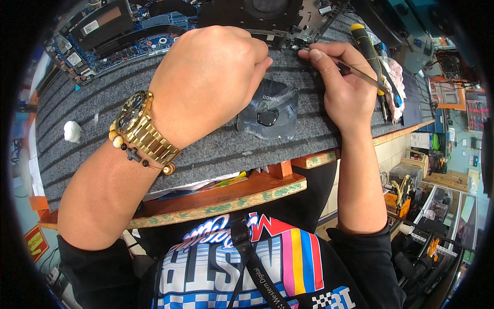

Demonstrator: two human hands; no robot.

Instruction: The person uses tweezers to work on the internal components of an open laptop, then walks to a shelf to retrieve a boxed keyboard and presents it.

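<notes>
My left hand [216,77], with a gold watch [131,116] and bead bracelet on its wrist, is curled near the lower edge of an opened laptop's black housing [272,23]; its fingertips are mostly hidden, as is anything in them. My right hand [345,87] grips thin metal tweezers [365,77], their tip at small metal parts [296,44] on the housing's edge. A blue circuit board [72,59] lies at the upper left. Below my hands, a dark square pad [278,113] with a black blob lies on the ribbed grey mat [206,149].
A yellow-black tool [366,49], other tools and a crumpled pink cloth [396,108] lie right of my right hand. A white lump [72,131] sits at the left. A wooden drawer [267,190] sticks out below the bench top. Shelves with equipment [427,211] stand at the right.
</notes>
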